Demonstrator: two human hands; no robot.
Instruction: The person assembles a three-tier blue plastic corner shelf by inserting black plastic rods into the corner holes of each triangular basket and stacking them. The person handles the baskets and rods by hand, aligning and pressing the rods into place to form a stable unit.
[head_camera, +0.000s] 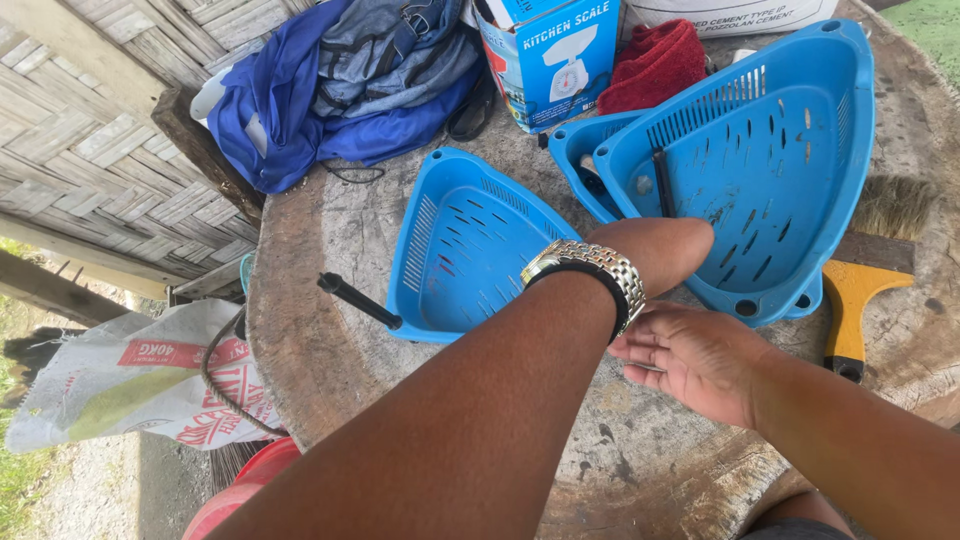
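Note:
My left forearm crosses the view from the lower left, with a silver metal wristwatch (590, 272) on the wrist. My left hand (660, 250) is bent down and away at the wrist, so its fingers are hidden. It hangs over the edge of a large blue perforated triangular tray (770, 150). My right hand (690, 360) comes in from the lower right, fingers stretched out, their tips touching the underside of the left wrist at the watch band. It holds nothing I can see.
On the round worn table (330, 350) lie a second blue tray (460, 250), a third tray (575, 150) under the large one, a black rod (360, 300), a yellow-handled brush (855, 300), a blue-white box (550, 60), a red cloth (655, 65) and blue clothing (330, 100). A printed sack (140, 380) lies lower left.

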